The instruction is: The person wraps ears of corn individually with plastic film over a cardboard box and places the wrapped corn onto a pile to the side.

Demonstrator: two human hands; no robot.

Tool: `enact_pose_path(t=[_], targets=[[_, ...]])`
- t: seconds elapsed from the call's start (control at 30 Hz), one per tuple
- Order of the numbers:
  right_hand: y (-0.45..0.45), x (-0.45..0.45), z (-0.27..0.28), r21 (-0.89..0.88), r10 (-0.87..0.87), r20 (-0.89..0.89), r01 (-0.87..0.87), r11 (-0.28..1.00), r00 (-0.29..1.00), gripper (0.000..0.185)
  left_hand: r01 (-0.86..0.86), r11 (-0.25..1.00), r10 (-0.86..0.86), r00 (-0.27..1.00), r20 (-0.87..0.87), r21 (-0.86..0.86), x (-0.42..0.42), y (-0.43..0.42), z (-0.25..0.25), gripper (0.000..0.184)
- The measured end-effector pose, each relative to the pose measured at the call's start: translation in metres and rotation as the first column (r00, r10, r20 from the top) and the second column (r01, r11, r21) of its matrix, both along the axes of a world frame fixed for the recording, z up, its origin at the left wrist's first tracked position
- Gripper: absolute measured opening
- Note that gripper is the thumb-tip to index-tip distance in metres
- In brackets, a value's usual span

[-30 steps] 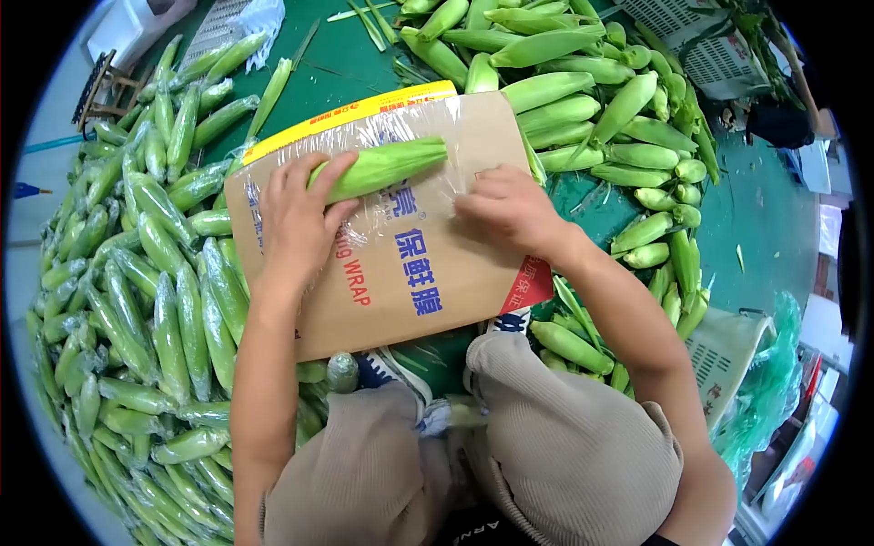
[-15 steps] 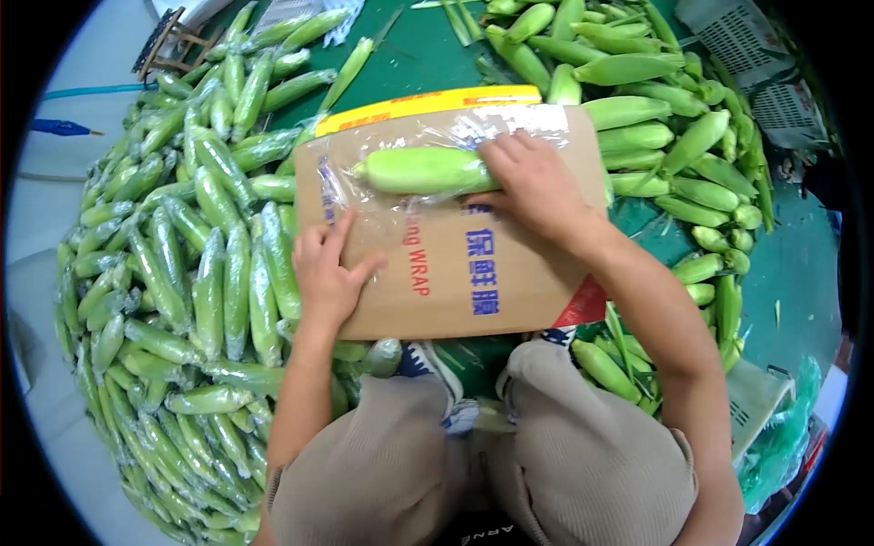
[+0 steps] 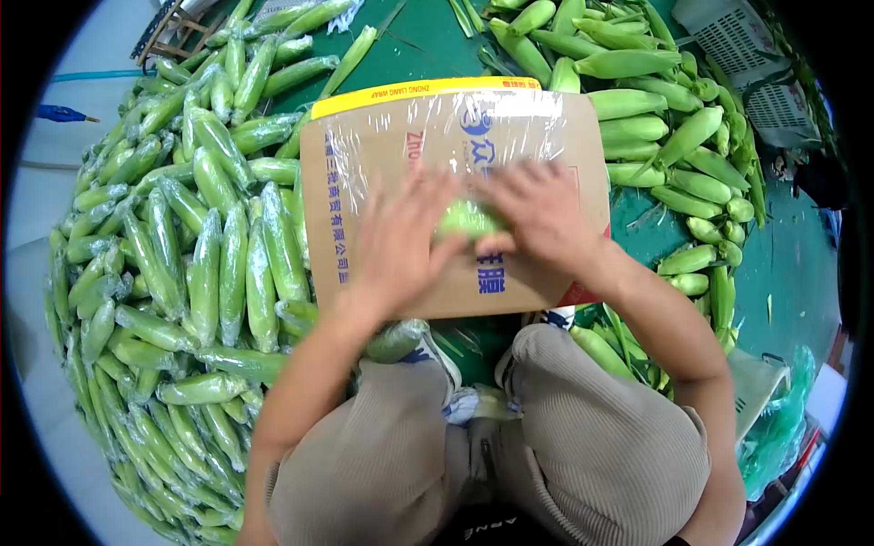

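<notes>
The floor (image 3: 414, 45) is green around here, giving way to a pale grey surface (image 3: 29, 264) over on the left, where a wooden frame (image 3: 171, 35) stands near a blue hose (image 3: 102, 75).

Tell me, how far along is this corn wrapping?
It looks well under way. Apparently done: the large heap of green corn ears in clear film, at left. In hand: one green ear under the left hand and right hand, on a brown printed cardboard sheet or box; its film is too blurred to judge. Left: the green unwrapped ears, at right.
</notes>
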State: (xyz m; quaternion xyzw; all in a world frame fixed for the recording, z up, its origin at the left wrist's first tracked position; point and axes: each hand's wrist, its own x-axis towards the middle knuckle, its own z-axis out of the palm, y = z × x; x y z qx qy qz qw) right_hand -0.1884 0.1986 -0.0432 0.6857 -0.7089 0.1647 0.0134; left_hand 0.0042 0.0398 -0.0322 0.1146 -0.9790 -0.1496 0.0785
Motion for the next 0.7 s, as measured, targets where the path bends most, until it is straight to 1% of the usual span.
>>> enact_pose_path(t=[0.03,0.07,0.1,0.17,0.2,0.27,0.3,0.33,0.37,0.43,0.47,0.5,0.53,0.57,0.6,0.63,0.67,0.7], targets=[[-0.009,-0.003,0.005,-0.135,-0.100,0.062,0.108,0.985,0.993,0.080,-0.070,0.996,0.069,0.997,-0.021,-0.059,-0.019,-0.018,-0.002,0.059],[-0.018,-0.006,0.007,-0.202,-0.104,0.072,0.116,0.972,0.992,0.082,-0.143,0.982,0.137,0.989,-0.054,-0.121,-0.037,-0.035,-0.002,0.058],[-0.028,-0.009,0.010,-0.270,-0.110,0.079,0.127,0.954,0.991,0.083,-0.249,0.967,0.235,0.957,-0.168,-0.064,-0.050,-0.054,0.005,0.058],[-0.044,-0.009,0.012,-0.083,-0.033,-0.027,0.031,0.996,0.999,0.082,-0.402,0.911,0.408,0.842,-0.352,0.094,-0.065,-0.082,0.018,0.061],[-0.054,-0.009,0.006,-0.125,-0.088,-0.049,0.081,0.989,0.995,0.075,-0.317,0.945,0.326,0.888,-0.324,0.084,-0.061,-0.074,0.017,0.062],[-0.070,-0.027,-0.006,-0.072,-0.124,0.062,0.128,0.989,0.990,0.072,-0.124,0.990,0.137,0.954,-0.267,0.065,-0.044,-0.048,0.015,0.066],[-0.076,-0.036,-0.015,-0.043,-0.135,0.128,0.141,0.989,0.983,0.071,-0.103,0.994,0.093,0.973,-0.211,-0.036,-0.047,-0.041,0.011,0.065],[-0.084,-0.044,-0.013,-0.062,-0.097,0.210,0.112,0.992,0.973,0.053,-0.082,0.987,0.062,0.987,-0.148,-0.139,-0.048,-0.033,0.008,0.064],[-0.088,-0.052,-0.008,0.043,-0.086,0.278,0.077,0.996,0.957,0.051,-0.064,0.967,0.044,0.996,-0.083,-0.245,-0.046,-0.032,0.007,0.063],[-0.080,-0.046,0.006,0.135,0.006,0.415,-0.068,0.988,0.910,0.058,-0.005,0.978,-0.016,0.995,-0.100,-0.208,-0.039,-0.042,0.005,0.063],[-0.076,-0.044,0.033,0.347,-0.053,0.478,-0.133,0.929,0.877,0.063,0.022,0.982,-0.044,0.992,-0.115,-0.187,-0.038,-0.046,0.004,0.063],[-0.073,-0.045,0.057,0.537,-0.133,0.519,-0.202,0.819,0.845,0.069,0.056,0.985,-0.079,0.988,-0.134,-0.163,-0.039,-0.047,0.004,0.062],[-0.075,-0.050,0.060,0.685,-0.172,0.497,-0.263,0.680,0.850,0.066,0.071,0.990,-0.084,0.991,-0.106,-0.121,-0.037,-0.039,0.005,0.062],[-0.077,-0.056,0.054,0.538,-0.096,0.519,-0.237,0.809,0.849,0.063,0.077,0.995,-0.079,0.996,-0.038,-0.058,-0.036,-0.033,0.008,0.060],[-0.080,-0.061,0.039,0.372,-0.023,0.530,-0.208,0.905,0.848,0.061,0.084,0.996,-0.084,0.996,0.036,0.010,-0.036,-0.028,0.016,0.058],[-0.083,-0.062,0.021,0.187,0.050,0.526,-0.173,0.967,0.849,0.059,0.089,0.993,-0.097,0.989,0.114,0.075,-0.036,-0.023,0.019,0.056],[-0.089,-0.056,-0.003,0.083,0.141,0.265,-0.169,0.982,0.954,0.053,0.086,0.982,-0.101,0.991,0.082,0.165,-0.040,-0.023,0.017,0.048],[-0.086,-0.048,-0.024,0.066,0.151,0.176,-0.165,0.984,0.973,0.054,0.100,0.965,-0.145,0.974,0.176,0.244,-0.043,-0.022,0.021,0.047]])
